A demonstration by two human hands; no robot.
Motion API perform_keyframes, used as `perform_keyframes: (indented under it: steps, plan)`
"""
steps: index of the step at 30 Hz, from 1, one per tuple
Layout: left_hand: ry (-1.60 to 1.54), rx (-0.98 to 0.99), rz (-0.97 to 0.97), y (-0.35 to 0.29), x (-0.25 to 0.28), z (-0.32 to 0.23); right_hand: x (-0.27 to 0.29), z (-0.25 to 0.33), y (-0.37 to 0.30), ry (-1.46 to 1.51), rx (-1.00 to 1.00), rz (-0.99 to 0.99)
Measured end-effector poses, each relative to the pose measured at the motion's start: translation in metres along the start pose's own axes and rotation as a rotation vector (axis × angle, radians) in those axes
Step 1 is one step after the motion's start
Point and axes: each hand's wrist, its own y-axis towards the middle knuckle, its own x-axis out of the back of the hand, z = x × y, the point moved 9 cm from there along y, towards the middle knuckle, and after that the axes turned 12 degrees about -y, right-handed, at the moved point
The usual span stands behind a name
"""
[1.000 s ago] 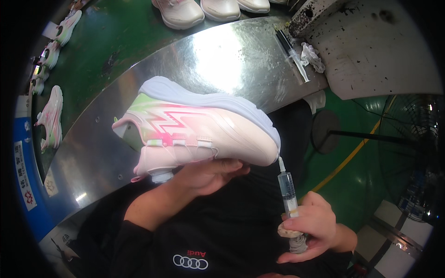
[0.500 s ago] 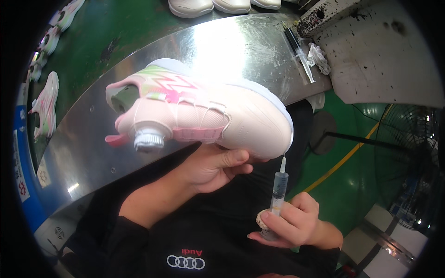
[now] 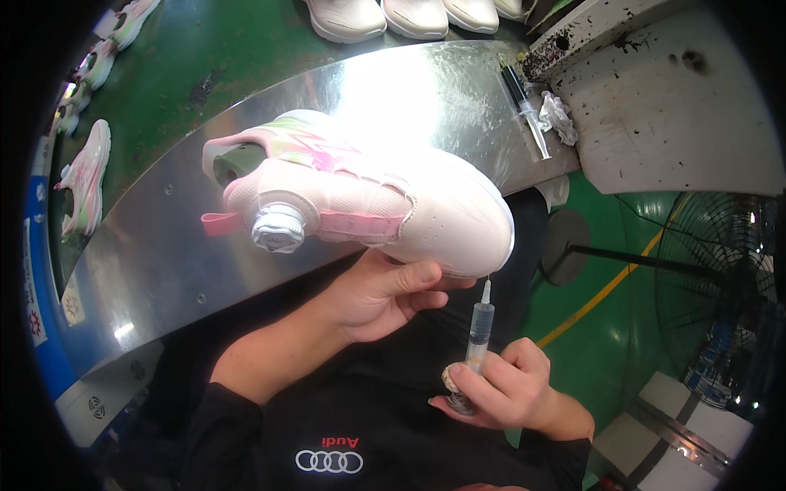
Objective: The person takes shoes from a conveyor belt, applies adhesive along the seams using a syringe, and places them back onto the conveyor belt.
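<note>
A pale pink and white sneaker [image 3: 446,213] with a white dial and pink heel tab is held tilted on its side by my left hand [image 3: 385,296]. The thumb shows along the near edge, while the other fingers are partly hidden under the sole. My right hand [image 3: 508,385] is closed around a clear syringe [image 3: 481,323] with clear liquid in it. Its thin needle points up at the toe, at the seam between sole and upper; whether it touches is too fine to tell. Something whitish is wrapped about the syringe's lower end.
Under the shoe stretches a shiny metal tabletop [image 3: 176,237]. A second, black-and-clear syringe [image 3: 526,110] and a crumpled white tissue [image 3: 557,117] lie at its far right. Several white shoes [image 3: 415,18] stand beyond, another sneaker [image 3: 85,180] at far left. A black fan [image 3: 720,278] is at right.
The sneaker has rolled, showing more of the dial side, and its heel has shifted right. My right hand and the syringe have moved slightly left along the toe.
</note>
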Motion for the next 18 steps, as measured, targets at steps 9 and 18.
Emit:
perform_keyframes:
  steps: [9,18]
  plan:
    - [-0.053,-0.038,-0.15,-0.08,0.032,0.004,0.017,-0.04,-0.011,0.114,-0.045,-0.156]
    - [0.499,-0.531,-0.574,-0.205,0.056,-0.093,-0.04,-0.078,0.041,0.579,-0.097,-0.25]
